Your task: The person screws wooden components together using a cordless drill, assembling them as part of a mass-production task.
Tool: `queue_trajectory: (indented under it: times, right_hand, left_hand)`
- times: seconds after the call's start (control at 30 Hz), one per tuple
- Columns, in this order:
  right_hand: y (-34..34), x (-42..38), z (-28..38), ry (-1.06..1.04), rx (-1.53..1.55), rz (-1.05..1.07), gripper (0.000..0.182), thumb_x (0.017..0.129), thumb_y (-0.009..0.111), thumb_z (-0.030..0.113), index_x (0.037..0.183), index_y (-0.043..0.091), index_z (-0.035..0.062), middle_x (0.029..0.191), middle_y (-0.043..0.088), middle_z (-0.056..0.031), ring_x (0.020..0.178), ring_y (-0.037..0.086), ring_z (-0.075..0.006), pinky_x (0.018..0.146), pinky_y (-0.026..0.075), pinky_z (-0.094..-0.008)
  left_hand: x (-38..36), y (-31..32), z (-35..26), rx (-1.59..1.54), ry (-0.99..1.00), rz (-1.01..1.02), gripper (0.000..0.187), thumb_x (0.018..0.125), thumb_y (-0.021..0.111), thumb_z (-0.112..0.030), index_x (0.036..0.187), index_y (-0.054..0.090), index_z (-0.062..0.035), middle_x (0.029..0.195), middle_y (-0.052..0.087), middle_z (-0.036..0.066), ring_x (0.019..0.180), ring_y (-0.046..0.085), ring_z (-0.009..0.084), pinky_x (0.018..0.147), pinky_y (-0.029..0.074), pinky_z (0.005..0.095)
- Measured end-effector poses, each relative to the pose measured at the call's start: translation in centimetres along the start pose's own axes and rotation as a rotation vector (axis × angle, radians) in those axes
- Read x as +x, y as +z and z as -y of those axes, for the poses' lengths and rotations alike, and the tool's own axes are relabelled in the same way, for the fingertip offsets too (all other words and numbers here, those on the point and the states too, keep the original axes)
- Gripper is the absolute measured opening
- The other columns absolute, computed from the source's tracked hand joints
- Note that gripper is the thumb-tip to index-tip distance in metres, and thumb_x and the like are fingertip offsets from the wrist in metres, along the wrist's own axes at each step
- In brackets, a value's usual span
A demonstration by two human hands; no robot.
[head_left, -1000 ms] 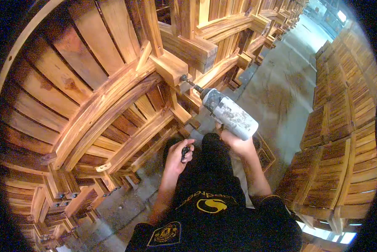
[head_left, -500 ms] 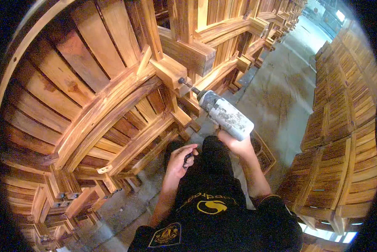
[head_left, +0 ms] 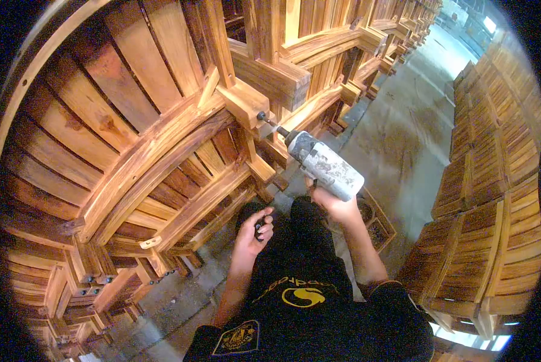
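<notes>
Broadly, slatted wooden furniture [head_left: 89, 123] fills the scene from seven round to one o'clock, its curved rails showing warm, streaked grain. Stacked slatted panels [head_left: 478, 241] stand between two and five o'clock, leaving the grey floor [head_left: 403, 114] as a walkway, probably for access. At four o'clock a wooden tray [head_left: 394, 230] sits near the person's legs, seemingly for easy reach. The power driver [head_left: 330, 168], just off centre toward three o'clock, has a pale, badly scuffed casing and a dark nose. The right hand [head_left: 338, 207] has its fingers wrapped round the grip beneath, apparently to keep the bit in line with the block end [head_left: 246, 99] toward twelve o'clock. Near six o'clock, the left hand [head_left: 249, 236] curls its fingers narrowly round small dark pieces [head_left: 259, 227], perhaps spares. Smallest, a round black fitting [head_left: 262, 116] meets the block at the bit's tip.
</notes>
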State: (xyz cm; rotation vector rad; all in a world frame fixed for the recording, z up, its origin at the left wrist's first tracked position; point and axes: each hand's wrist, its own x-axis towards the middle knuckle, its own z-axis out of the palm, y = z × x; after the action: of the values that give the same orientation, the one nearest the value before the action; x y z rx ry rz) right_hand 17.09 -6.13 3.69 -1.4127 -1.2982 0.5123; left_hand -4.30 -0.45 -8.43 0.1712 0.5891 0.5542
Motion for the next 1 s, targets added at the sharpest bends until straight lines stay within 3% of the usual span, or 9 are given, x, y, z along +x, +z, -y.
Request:
queue_trajectory:
  times: [0.1,0.3,0.47,0.6,0.73,0.83,0.87,0.93,1.0]
  right_hand:
    - [0.1,0.0,-0.6,-0.094,-0.074,0.039,0.033,0.065,0.063,0.005,0.097,0.064,0.0061,0.098,0.065,-0.0078,0.093,0.061,-0.0230,0.082,0.046,-0.0320]
    - [0.7,0.0,-0.8,-0.092,0.043,-0.037,0.031,0.061,0.055,-0.004,0.091,0.059,0.0032,0.080,0.058,-0.0018,0.070,0.054,-0.0145,0.061,0.044,-0.0270]
    - [0.5,0.9,1.2,0.278,0.713,0.065,0.033,0.052,0.054,-0.006,0.084,0.053,0.0024,0.076,0.052,-0.0064,0.052,0.045,-0.0127,0.045,0.037,-0.0269]
    - [0.1,1.2,1.9,0.438,1.045,0.132,0.032,0.051,0.055,-0.004,0.083,0.054,0.0015,0.077,0.052,-0.0056,0.055,0.047,-0.0143,0.048,0.039,-0.0272]
    - [0.4,0.5,0.8,0.200,0.578,0.045,0.034,0.060,0.056,-0.004,0.093,0.059,0.0019,0.079,0.059,-0.0042,0.064,0.056,-0.0154,0.056,0.045,-0.0251]
    - [-0.3,0.0,0.8,0.114,0.135,0.042,0.027,0.064,0.059,0.001,0.091,0.064,0.0046,0.094,0.066,-0.0058,0.087,0.062,-0.0198,0.078,0.047,-0.0311]
    - [-0.3,0.1,1.1,0.113,0.135,0.036,0.027,0.064,0.059,0.001,0.091,0.064,0.0046,0.094,0.066,-0.0058,0.087,0.062,-0.0198,0.078,0.047,-0.0311]
    - [-0.2,0.6,1.6,-0.273,-0.062,-0.032,0.030,0.062,0.055,-0.006,0.091,0.060,0.0004,0.077,0.059,-0.0028,0.066,0.054,-0.0129,0.055,0.042,-0.0256]
    - [0.0,0.1,0.7,-0.151,0.012,-0.024,0.030,0.062,0.056,-0.005,0.091,0.060,0.0006,0.077,0.059,-0.0029,0.065,0.054,-0.0126,0.055,0.042,-0.0255]
  left_hand:
    - [0.3,-0.7,0.2,-0.179,-0.085,0.065,0.019,0.086,0.054,-0.012,0.103,0.051,-0.0026,0.074,0.049,0.003,0.052,0.040,0.0073,0.039,0.030,0.0187]
    - [0.9,-1.6,1.2,-0.347,-0.150,0.000,0.016,0.086,0.053,-0.010,0.101,0.052,-0.0041,0.077,0.048,0.003,0.056,0.040,0.0075,0.040,0.031,0.0184]
    - [0.7,-1.3,1.4,-0.149,-0.197,0.075,0.016,0.088,0.052,-0.011,0.103,0.051,-0.0037,0.075,0.049,0.002,0.047,0.037,0.0056,0.035,0.027,0.0174]
    - [0.2,-0.5,1.4,-0.034,-0.164,0.045,0.018,0.089,0.052,-0.013,0.104,0.053,-0.0026,0.074,0.050,0.002,0.044,0.035,0.0044,0.033,0.025,0.0173]
    - [0.1,-0.4,1.5,0.127,-0.028,0.019,0.020,0.088,0.054,-0.013,0.104,0.056,-0.0003,0.075,0.053,0.003,0.046,0.037,0.0043,0.035,0.026,0.0167]
    - [-0.1,-0.4,1.5,0.206,0.029,-0.008,0.020,0.088,0.055,-0.012,0.102,0.058,0.0006,0.074,0.054,0.004,0.047,0.037,0.0046,0.036,0.026,0.0166]
    - [0.0,-0.2,1.4,0.237,0.064,-0.027,0.019,0.088,0.055,-0.012,0.101,0.059,0.0009,0.074,0.054,0.004,0.047,0.038,0.0049,0.037,0.027,0.0167]
    - [-0.3,0.1,1.1,0.249,0.075,-0.028,0.018,0.088,0.055,-0.012,0.100,0.059,0.0010,0.073,0.054,0.004,0.047,0.038,0.0049,0.037,0.027,0.0169]
    - [-0.5,0.3,0.9,0.256,0.089,-0.031,0.018,0.088,0.056,-0.012,0.099,0.060,0.0010,0.072,0.054,0.004,0.047,0.038,0.0050,0.037,0.026,0.0171]
